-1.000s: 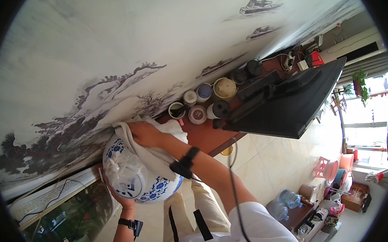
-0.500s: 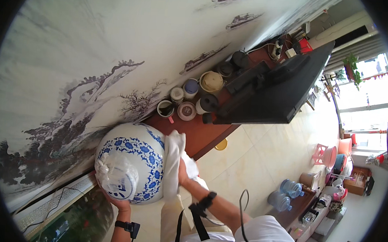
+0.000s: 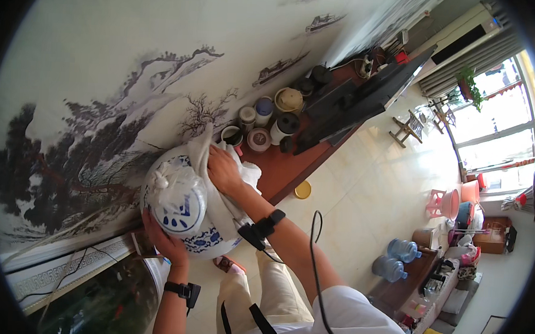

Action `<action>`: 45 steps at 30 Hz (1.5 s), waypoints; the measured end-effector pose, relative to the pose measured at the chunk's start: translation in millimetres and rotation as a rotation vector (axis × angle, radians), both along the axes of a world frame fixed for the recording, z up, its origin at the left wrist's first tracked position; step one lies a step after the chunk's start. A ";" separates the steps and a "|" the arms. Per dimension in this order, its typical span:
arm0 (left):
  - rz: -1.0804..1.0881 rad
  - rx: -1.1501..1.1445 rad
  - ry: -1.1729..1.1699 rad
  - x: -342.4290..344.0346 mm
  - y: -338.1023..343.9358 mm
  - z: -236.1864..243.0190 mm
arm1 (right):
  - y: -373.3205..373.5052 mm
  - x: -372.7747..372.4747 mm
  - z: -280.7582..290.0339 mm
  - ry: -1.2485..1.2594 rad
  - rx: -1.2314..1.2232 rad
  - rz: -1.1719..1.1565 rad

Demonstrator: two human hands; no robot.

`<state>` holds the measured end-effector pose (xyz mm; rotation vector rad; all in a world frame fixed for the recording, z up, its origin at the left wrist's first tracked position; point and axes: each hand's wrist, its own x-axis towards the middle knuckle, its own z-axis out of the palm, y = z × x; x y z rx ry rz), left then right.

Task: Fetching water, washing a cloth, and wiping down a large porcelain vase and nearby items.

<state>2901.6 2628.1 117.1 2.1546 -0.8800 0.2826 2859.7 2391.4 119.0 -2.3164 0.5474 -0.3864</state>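
A big round white porcelain jar [image 3: 206, 243] with blue flower scrolls stands against the painted wall. Clear plastic [image 3: 178, 192], gathered into a knot, covers its top. My left hand [image 3: 165, 241] holds the jar's near left side by the covered top, fingers stretched along it. On the far right side of the jar, my right hand [image 3: 223, 172] presses a whitish cloth [image 3: 199, 157] to the surface, its fingers bent over the fabric. The cloth drapes down that side and hides part of the blue pattern. Both wrists wear black straps.
Beside the jar a red-brown cabinet top [image 3: 279, 173] carries cups, canisters [image 3: 285, 127] and a large black television [image 3: 361, 105]. A fish tank [image 3: 103, 303] stands at lower left. A yellow lid [image 3: 302, 189] lies on the floor; water jugs [image 3: 389, 268] sit farther right.
My right hand and the cloth have moved up and left over the jar. My left hand has shifted up from beneath the covered top to its side. The view has turned somewhat.
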 end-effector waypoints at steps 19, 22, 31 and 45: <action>-0.002 -0.223 0.395 -64.4 143.2 15.2 | 233.5 12.6 1.1 0.006 -0.443 0.240; -0.008 -0.187 0.502 -61.3 123.3 19.8 | 212.3 50.9 19.1 0.021 -0.566 0.179; 0.107 -0.438 0.537 -14.7 64.2 -38.0 | 201.5 -24.1 41.2 -0.181 0.002 0.369; -0.328 0.210 0.125 79.7 -27.9 31.0 | 41.1 -33.7 29.9 0.031 -0.127 0.019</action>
